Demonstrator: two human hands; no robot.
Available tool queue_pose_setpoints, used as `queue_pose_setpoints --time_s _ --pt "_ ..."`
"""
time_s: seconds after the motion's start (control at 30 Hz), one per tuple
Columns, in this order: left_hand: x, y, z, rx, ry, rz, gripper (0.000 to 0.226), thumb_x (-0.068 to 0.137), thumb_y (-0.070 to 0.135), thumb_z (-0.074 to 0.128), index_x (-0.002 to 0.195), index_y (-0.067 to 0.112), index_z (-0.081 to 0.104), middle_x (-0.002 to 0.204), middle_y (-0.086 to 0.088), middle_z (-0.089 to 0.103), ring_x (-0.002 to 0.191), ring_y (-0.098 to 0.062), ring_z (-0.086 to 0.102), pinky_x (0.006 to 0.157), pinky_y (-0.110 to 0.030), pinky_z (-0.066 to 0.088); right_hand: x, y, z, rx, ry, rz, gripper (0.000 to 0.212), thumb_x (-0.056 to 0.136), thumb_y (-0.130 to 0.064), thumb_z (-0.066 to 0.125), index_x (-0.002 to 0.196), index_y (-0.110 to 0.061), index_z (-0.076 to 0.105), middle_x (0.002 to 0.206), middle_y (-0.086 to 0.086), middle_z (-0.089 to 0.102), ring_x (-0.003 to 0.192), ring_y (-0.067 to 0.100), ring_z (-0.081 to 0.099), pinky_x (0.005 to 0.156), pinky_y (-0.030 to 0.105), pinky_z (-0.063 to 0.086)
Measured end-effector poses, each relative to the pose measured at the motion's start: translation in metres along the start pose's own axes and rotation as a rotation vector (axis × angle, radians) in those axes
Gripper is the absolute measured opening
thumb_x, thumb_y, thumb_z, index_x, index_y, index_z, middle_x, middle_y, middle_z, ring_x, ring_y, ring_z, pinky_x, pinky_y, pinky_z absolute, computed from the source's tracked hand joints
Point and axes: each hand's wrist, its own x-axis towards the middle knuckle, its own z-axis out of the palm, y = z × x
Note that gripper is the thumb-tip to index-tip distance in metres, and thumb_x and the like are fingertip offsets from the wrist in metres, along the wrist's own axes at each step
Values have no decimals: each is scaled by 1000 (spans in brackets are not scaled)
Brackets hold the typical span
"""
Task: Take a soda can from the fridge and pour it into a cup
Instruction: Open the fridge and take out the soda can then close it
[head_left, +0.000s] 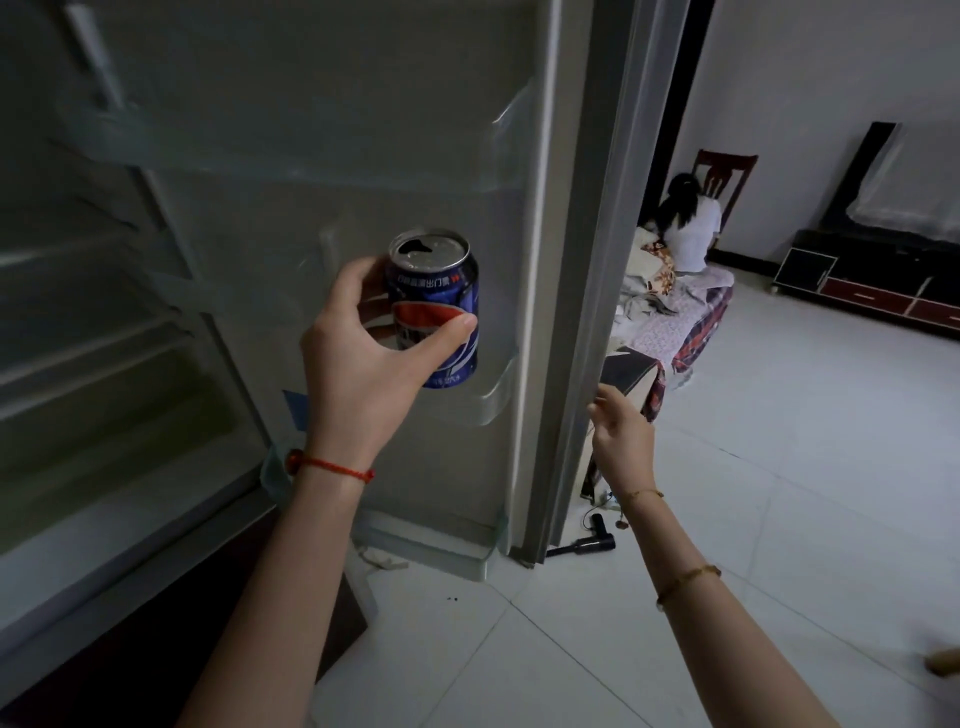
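Nearest are two bare arms, one at about 7 o'clock and one at about 5 o'clock. The left arm has one red string band at the wrist. The right arm has two thin gold bands. The left hand (363, 358) holds the one soda can (436, 306), with the thumb in front and the fingers curled round the back. It keeps the can upright, likely so no soda spills, because the top already has an open hole. The can is blue with a red and white mark, and it sits near the middle of the view, just above the clear door shelf (498, 384) at 3 o'clock from the hand. It looks lifted out of that shelf, ready to be carried away. The right hand (621, 441) is at about 4 o'clock from the can, holding nothing, with its fingers loose and a little spread beside the edge of the fridge door (576, 312), maybe to push it shut. On the floor by the door lies one dark hair dryer (592, 544). Further off, at 2 o'clock, one person (688, 228) sits on a bed (691, 312), with one wooden chair (724, 174) behind. No cup is in view.
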Motion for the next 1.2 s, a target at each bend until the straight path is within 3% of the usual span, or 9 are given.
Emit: queue_pose_setpoints --time_s 0.1,0.27,0.33,0.4,0.67,0.83,0.93,1.03,1.2 --pt "-23 7 -8 -3 19 -20 65 63 35 89 120 21 60 110 13 68 97 2 65 85 -19 54 -12 -2 -4 -4 -13 -27 29 97 -10 52 124 -15 61 113 7 70 105 20 64 93 30 48" --pt "-66 18 -23 19 43 -69 65 63 35 89 120 22 60 111 13 67 99 0 65 87 -24 54 -44 -10 -15 35 -72 -84 33 97 -12 53 129 -10 59 117 9 69 109 19 63 91 -4 23" --pt "-84 22 -30 17 52 -92 66 63 34 89 121 22 60 112 12 67 101 -2 65 87 -24 54 -59 -13 -17 76 -94 -98 35 97 -16 53 132 -13 57 118 1 67 106 12 62 98 7 34" --pt "-102 26 -38 14 66 -109 65 63 31 89 121 22 60 113 11 67 103 -4 65 87 -24 55 -73 -17 -20 105 -103 -132 35 97 -16 55 131 -16 58 110 -9 63 99 5 59 90 20 44" --pt "-174 34 -71 35 161 -208 65 63 28 90 121 23 60 115 9 68 105 -7 66 89 -30 55 -130 -23 -18 190 -167 -286 29 98 -20 54 125 -16 62 107 -12 61 100 6 60 81 -3 37" --pt "-212 34 -93 37 249 -285 69 61 22 91 122 24 59 114 12 68 102 -2 66 86 -22 54 -164 -31 -11 255 -249 -349 25 98 -27 54 120 -19 63 106 -11 66 96 0 62 87 16 50" --pt "-230 33 -108 65 311 -324 68 60 22 91 119 29 59 114 11 68 103 -4 66 87 -23 53 -183 -41 -5 338 -301 -380 25 97 -26 56 121 -20 60 105 -9 66 95 3 63 87 18 49" --pt "-245 36 -122 95 356 -347 66 61 18 90 115 34 57 111 19 65 102 4 64 83 -13 51 -201 -55 3 382 -361 -427 29 96 -24 58 124 -19 57 107 -5 65 97 9 63 88 21 50" --pt "-264 33 -147 120 418 -380 69 63 13 89 123 24 57 115 17 64 104 7 62 80 -9 50 -227 -77 18 450 -456 -493 39 93 -21 63 131 -19 53 114 -4 62 97 10 62 89 26 51"
